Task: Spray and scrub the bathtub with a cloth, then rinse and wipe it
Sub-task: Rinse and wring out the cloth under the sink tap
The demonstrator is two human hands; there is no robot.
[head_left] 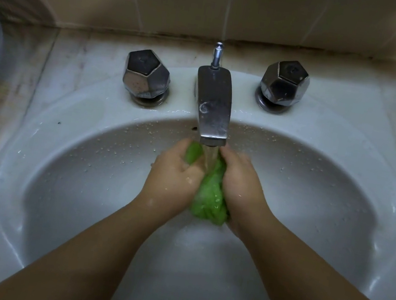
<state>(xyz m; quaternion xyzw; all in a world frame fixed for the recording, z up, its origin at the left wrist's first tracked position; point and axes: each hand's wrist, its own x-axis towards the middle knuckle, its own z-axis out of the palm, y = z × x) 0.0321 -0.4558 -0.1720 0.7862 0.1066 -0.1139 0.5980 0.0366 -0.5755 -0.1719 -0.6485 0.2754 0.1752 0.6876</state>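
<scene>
Both hands bunch green cloth (208,195) under spout (213,105) in basin (57,179): left hand (175,172) grips far end, right hand (238,182) wraps near bulk; water runs onto cloth. Judgement: knead and turn folds under stream, then wring over basin

Both bare forearms reach forward and converge. The left hand (175,172) and right hand (241,180) sit side by side, wet, fingers curled inward, squeezing a cloth (209,195) between them.
</scene>
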